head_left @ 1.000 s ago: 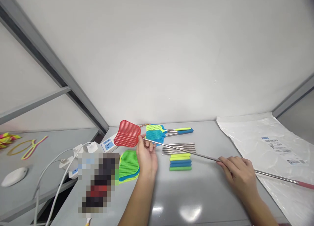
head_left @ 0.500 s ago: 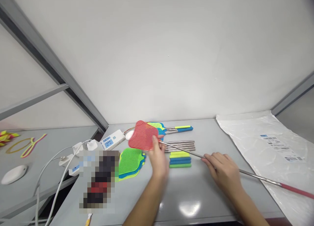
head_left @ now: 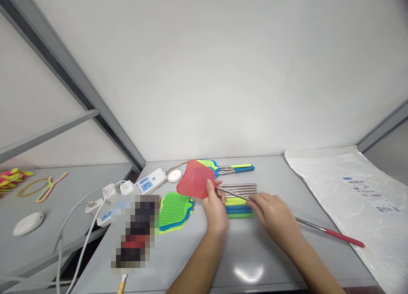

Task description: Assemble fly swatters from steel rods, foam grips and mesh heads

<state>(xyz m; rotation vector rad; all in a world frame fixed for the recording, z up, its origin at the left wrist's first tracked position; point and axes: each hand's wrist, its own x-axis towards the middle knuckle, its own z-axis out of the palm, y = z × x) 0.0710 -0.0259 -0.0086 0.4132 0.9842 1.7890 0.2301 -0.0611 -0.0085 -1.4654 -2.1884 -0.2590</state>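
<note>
A red fly swatter (head_left: 196, 179) with a long metal rod and red grip is held in both hands above the table. My left hand (head_left: 215, 204) pinches the base of its mesh head, thumb on top. Further along, my right hand (head_left: 270, 213) is closed around the metal rod, and the red grip (head_left: 344, 237) sticks out to the right. Behind the hands lie several bare metal rods (head_left: 240, 187). Yellow, blue and green handle grips (head_left: 239, 215) sit in a row below them, partly hidden by my right hand. Left of my left hand is a stack of green, blue and yellow swatter heads (head_left: 174, 209).
Yellow and blue fly swatters (head_left: 237, 168) lie near the wall. A power strip (head_left: 152, 181), a white round device (head_left: 174, 176) and a pixelated dark object (head_left: 137, 230) are at left. White cables (head_left: 79, 251) hang there. A white plastic mailer (head_left: 338, 179) covers the right side.
My right hand has moved left, closer to my left hand. The swatter's rod is shorter, and the end of the red grip has come into view. The view has shifted slightly.
</note>
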